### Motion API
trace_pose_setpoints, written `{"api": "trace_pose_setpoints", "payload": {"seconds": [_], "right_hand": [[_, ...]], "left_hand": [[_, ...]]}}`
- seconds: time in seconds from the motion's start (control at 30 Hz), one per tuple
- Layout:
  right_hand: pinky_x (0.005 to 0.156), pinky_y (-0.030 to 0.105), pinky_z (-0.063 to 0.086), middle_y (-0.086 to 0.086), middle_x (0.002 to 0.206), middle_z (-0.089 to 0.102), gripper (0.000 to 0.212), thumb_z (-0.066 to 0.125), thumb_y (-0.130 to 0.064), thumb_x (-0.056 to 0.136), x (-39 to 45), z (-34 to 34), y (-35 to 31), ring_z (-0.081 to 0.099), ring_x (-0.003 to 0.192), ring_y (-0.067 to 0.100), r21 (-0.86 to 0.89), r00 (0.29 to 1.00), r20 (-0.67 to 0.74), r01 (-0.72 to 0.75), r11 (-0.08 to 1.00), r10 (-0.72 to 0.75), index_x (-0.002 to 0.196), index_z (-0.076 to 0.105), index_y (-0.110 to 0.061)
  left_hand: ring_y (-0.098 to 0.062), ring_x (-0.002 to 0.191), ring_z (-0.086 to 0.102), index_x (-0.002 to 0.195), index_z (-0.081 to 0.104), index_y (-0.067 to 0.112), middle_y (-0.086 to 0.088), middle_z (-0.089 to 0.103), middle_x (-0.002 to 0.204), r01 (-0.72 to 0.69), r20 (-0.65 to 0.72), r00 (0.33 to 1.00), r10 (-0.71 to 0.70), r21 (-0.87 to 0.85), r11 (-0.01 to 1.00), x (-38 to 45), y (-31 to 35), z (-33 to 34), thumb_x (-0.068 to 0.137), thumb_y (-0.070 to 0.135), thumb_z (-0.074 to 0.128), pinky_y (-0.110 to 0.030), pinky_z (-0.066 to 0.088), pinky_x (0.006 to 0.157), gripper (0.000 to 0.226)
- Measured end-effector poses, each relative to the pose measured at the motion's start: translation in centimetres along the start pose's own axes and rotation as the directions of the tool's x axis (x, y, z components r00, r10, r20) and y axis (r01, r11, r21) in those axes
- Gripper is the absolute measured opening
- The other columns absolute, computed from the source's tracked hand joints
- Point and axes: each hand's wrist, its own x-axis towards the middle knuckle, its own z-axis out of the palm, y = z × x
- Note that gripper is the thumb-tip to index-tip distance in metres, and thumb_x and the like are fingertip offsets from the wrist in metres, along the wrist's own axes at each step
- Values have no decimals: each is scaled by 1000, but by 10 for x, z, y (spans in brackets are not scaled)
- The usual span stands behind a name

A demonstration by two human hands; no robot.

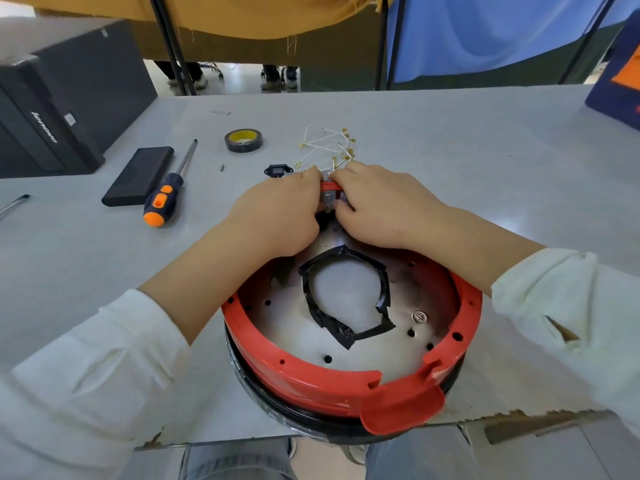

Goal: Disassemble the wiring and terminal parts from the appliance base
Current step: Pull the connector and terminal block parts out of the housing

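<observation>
Both hands meet at the far rim of the appliance base [349, 382]. The fingers of the left hand [277, 216] are curled over the left side of a small grey metal terminal part [329, 197] seated in the red rim, and the fingers of the right hand [377, 209] are curled over its right side, so the part is gripped between the two hands. The base, a red ring over a black lower band with a metal floor, sits at the near edge of the grey worktop [485, 161]. A ring of black tape [346, 299] lines the central opening in the floor.

Just beyond the hands lies a loose bundle of white wires with brass ends [329, 147]. A small black socket [277, 170] lies left of the wires, just beside the left hand. Farther left are a roll of tape [243, 140], a tiny screw [222, 167], an orange-and-black screwdriver [168, 194] and a flat black block [138, 176]. A black computer case [62, 98] stands at the far left.
</observation>
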Motion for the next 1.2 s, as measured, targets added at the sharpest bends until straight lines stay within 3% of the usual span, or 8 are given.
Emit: {"api": "trace_pose_setpoints", "payload": {"seconds": [0.17, 0.63, 0.87, 1.2], "right_hand": [[69, 33, 28, 5, 115, 49, 25, 36, -29, 94, -1, 3, -1, 49, 101, 27, -60, 1000, -26, 5, 998, -7, 112, 46, -14], [69, 35, 26, 9, 120, 47, 28, 35, -26, 96, 3, 3, -4, 48, 104, 30, -102, 999, 19, -26, 994, 28, 117, 43, -9], [69, 33, 31, 9, 118, 49, 29, 36, -30, 96, -1, 4, 2, 49, 106, 28, -121, 998, -29, 44, 992, -48, 114, 45, -9], [69, 34, 30, 8, 121, 49, 34, 38, -31, 95, -1, 5, 2, 49, 108, 27, -138, 997, -52, 49, 989, -57, 120, 45, -10]], "left_hand": [[-29, 70, 37, 91, 30, 16, -13, 59, 100, 42, -49, 998, -38, 80, 996, 0, 4, 1, 83, 13, 45, -32, 19, 51, 18], [-29, 75, 37, 95, 35, 16, -16, 60, 103, 112, 0, 994, -112, 8, 994, 2, 10, -3, 84, 18, 43, -34, 29, 64, 14], [-27, 77, 44, 123, 45, 13, -11, 61, 103, 38, 55, 998, -32, -115, 993, 6, -3, 1, 92, 20, 45, -33, 35, 66, 32], [-28, 76, 47, 122, 46, 12, -14, 61, 101, 5, 13, 1000, -4, -118, 993, 8, -5, 4, 90, 16, 48, -34, 41, 66, 32]]}}
